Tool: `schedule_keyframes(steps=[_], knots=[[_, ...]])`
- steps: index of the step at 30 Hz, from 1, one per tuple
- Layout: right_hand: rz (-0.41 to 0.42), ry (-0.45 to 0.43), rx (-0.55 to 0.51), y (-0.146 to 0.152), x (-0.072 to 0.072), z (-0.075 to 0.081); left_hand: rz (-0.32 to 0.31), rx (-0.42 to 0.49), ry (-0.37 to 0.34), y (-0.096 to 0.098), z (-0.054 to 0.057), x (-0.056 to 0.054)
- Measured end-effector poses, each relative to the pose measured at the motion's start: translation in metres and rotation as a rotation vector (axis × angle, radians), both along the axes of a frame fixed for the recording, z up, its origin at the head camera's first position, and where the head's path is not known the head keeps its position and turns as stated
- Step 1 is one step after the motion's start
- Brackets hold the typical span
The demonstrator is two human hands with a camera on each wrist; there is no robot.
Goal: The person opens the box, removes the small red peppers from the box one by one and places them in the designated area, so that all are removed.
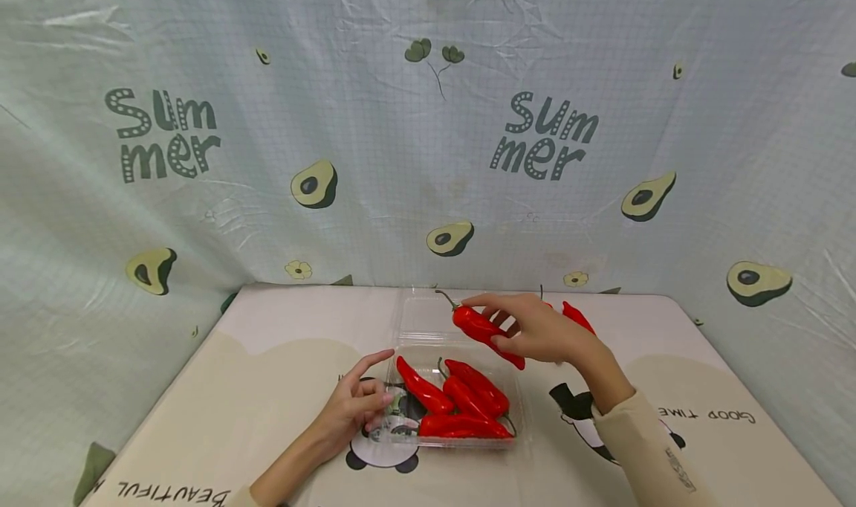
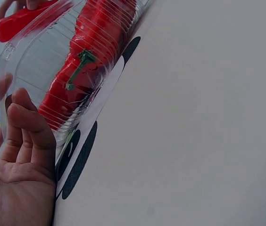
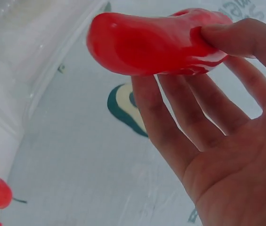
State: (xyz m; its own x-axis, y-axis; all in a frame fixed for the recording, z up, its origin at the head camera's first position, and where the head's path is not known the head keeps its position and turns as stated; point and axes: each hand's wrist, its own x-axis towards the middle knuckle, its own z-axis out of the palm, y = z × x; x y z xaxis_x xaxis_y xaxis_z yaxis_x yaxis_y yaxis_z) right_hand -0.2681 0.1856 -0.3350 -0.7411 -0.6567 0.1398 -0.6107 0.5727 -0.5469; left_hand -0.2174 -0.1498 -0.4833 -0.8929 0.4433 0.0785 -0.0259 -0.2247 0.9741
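My right hand [image 1: 535,328] pinches a red chili pepper [image 1: 478,327] between thumb and fingers, above the back of a clear plastic box [image 1: 521,425]. The pepper's stem points up and left in the head view; the right wrist view shows its smooth rounded end [image 3: 123,42]. Several red peppers [image 1: 464,399] lie in the box, one along its front wall. My left hand [image 1: 351,407] is at the box's left side, index finger extended along the rim and the other fingers bent. In the left wrist view, peppers [image 2: 95,42] show through the ribbed wall.
The box's hinged lid [image 1: 424,317] lies open toward the back. More red peppers [image 1: 578,316] lie behind my right hand, partly hidden. The table mat [image 1: 281,395] has panda prints and lettering. A curtain with avocado prints [image 1: 374,120] hangs behind the table.
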Motion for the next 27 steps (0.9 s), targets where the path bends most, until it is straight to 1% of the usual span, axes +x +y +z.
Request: schedule_keyframes(steps=[6, 12, 19, 27], knots=[[-0.067, 0.062, -0.035, 0.021, 0.005, -0.003, -0.003, 0.006, 0.002, 0.001, 0.000, -0.001], [-0.137, 0.100, -0.091, 0.044, 0.011, -0.004, -0.007, 0.009, 0.008, 0.001, 0.001, -0.001], [-0.161, 0.157, -0.121, 0.063, 0.012, -0.009, -0.012, 0.020, 0.006, 0.000, 0.000, 0.000], [-0.206, 0.181, -0.124, 0.079, 0.013, -0.011, -0.008, 0.023, 0.019, 0.001, -0.001, 0.000]])
